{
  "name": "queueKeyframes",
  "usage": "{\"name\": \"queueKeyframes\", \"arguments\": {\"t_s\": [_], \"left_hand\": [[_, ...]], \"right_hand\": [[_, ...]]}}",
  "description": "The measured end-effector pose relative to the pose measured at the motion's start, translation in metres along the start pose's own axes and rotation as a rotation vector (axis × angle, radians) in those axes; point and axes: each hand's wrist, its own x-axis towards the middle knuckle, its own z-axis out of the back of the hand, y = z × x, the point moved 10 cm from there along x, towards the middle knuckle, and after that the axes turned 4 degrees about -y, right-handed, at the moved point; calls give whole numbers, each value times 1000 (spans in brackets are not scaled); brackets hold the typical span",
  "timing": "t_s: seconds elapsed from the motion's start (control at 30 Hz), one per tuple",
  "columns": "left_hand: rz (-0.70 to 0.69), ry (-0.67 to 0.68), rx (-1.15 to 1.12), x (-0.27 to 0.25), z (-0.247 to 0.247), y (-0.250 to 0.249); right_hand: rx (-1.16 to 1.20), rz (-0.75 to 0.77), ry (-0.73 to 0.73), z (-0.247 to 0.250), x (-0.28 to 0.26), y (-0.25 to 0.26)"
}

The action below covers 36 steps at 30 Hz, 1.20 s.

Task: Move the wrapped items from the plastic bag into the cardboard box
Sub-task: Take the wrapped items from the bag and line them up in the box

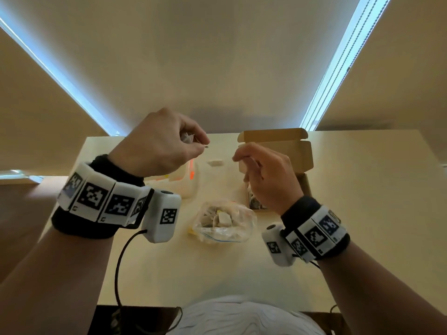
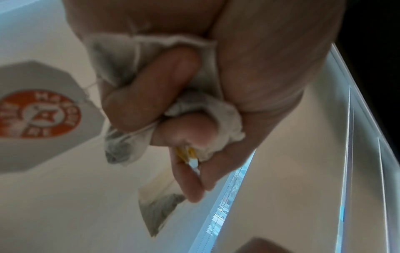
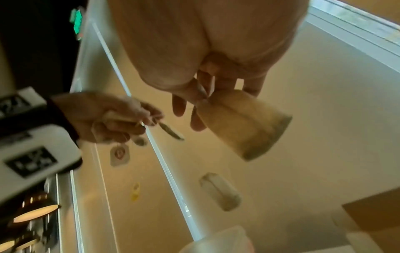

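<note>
My left hand [image 1: 202, 144] is raised over the table's far left, its fingers curled round a bunch of crumpled white tea bags [image 2: 151, 68]; a paper tag with an orange logo [image 2: 39, 113] dangles from them. My right hand [image 1: 238, 157] hovers in front of the open cardboard box [image 1: 278, 151] and pinches one tea bag [image 3: 244, 126] by its top edge. The clear plastic bag [image 1: 225, 223] lies on the table between my wrists with more tea bags inside. One loose tea bag [image 1: 215, 163] lies on the table between my hands.
A translucent white container [image 1: 186, 182] with an orange mark stands below my left hand. The pale table [image 1: 169, 274] ends at a beige wall behind the box. A black cable [image 1: 119, 262] hangs from my left wrist unit.
</note>
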Motion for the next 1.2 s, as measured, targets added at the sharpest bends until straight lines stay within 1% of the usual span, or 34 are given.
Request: {"name": "queueKeyframes", "arguments": {"t_s": [0.07, 0.13, 0.27, 0.37, 0.4, 0.47, 0.5, 0.6, 0.67, 0.73, 0.83, 0.9, 0.97, 1.0, 1.07, 1.13, 1.2], "left_hand": [[-20, -2, -29, 0, 1, -5], [-30, -14, -58, 0, 3, -10], [-33, -36, -77, 4, 7, -13], [-12, -61, -127, 5, 11, -11], [-3, -71, -137, 5, 12, -9], [17, -96, -165, 4, 15, -5], [24, -109, -175, 4, 17, -2], [40, -132, -167, 1, 21, 11], [57, -101, -140, -2, 19, 20], [64, -28, -138, -5, 10, 28], [88, 60, -188, -9, -5, 34], [117, 120, -264, -11, -16, 38], [144, 172, -431, -13, -26, 42], [164, 176, -530, -14, -29, 44], [225, 143, -694, -14, -32, 49], [269, 86, -782, -15, -33, 52], [296, 47, -868, -14, -35, 53]], "right_hand": [[-120, 50, -9, -7, 4, 1], [-164, 37, -5, -13, 9, 5], [-129, 21, 113, -40, 14, 23], [-111, -60, 182, -62, 13, 25], [-95, -78, 180, -66, 12, 27], [-49, -94, 151, -67, 11, 32], [-38, -112, 170, -68, 8, 32], [-41, -160, 290, -62, -3, 30], [3, -175, 270, -43, -6, 28], [70, -172, 208, -22, -2, 29], [170, -193, 217, -7, 8, 28], [191, -189, 215, 0, 14, 29], [195, -198, 186, 5, 17, 27], [197, -212, 168, 8, 17, 25], [199, -232, 139, 12, 16, 20], [187, -230, 137, 13, 15, 19], [225, -212, 151, 11, 15, 23]]}}
